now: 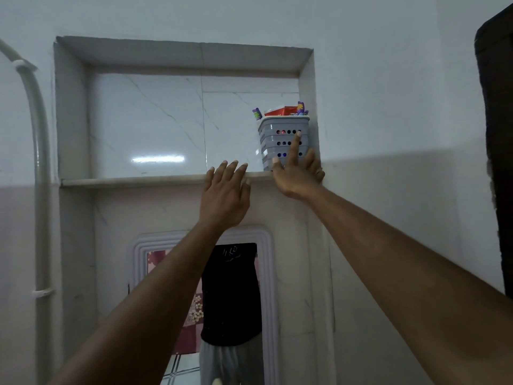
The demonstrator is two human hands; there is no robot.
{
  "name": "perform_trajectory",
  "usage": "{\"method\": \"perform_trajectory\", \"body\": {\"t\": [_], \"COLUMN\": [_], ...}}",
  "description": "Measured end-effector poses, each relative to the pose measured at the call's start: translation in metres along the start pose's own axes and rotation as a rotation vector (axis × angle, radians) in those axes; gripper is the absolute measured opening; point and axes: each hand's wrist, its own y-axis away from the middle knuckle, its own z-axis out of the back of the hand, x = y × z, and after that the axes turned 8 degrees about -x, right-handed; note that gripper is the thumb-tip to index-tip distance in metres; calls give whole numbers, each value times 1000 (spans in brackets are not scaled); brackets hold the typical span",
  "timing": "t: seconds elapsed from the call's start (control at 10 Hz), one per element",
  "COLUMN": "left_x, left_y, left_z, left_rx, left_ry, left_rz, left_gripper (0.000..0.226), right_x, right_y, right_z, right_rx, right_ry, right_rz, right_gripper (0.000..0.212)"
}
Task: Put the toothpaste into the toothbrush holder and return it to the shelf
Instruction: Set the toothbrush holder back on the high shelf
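A grey perforated toothbrush holder (277, 137) stands at the right end of the marble shelf (133, 181), inside a wall niche. A red toothpaste tube (280, 111) and purple toothbrush heads (302, 107) stick out of its top. My right hand (297, 173) is spread flat against the holder's front, index finger pointing up, not gripping. My left hand (226, 195) hovers at the shelf's front edge just left of the holder, fingers apart and holding nothing.
The niche's right wall (306, 87) sits tight against the holder. A white pipe (41, 190) runs down the left wall. Below the shelf hangs a framed mirror (266, 273) reflecting a person. A dark object (497, 134) edges in at the right.
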Motion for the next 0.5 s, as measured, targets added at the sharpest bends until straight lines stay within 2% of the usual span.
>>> {"method": "perform_trajectory", "body": {"t": [0.1, 0.2, 0.3, 0.4, 0.5], "left_x": [0, -3, -1, 7, 15], "left_y": [5, 10, 20, 37, 53], "left_z": [5, 16, 39, 61, 80], "left_rx": [18, 56, 29, 9, 72], "left_ry": [51, 173, 322, 293, 265], "left_rz": [19, 93, 149, 83, 100], "left_gripper": [58, 57, 52, 50, 56], "right_x": [-9, -11, -6, -1, 3], "right_y": [14, 33, 57, 82, 107], "right_z": [0, 0, 4, 7, 6], "right_rx": [-66, -289, -402, -392, -376], "right_ry": [-28, -89, -270, -417, -428], "right_rz": [21, 100, 192, 277, 327], "right_gripper": [89, 78, 66, 53, 49]}}
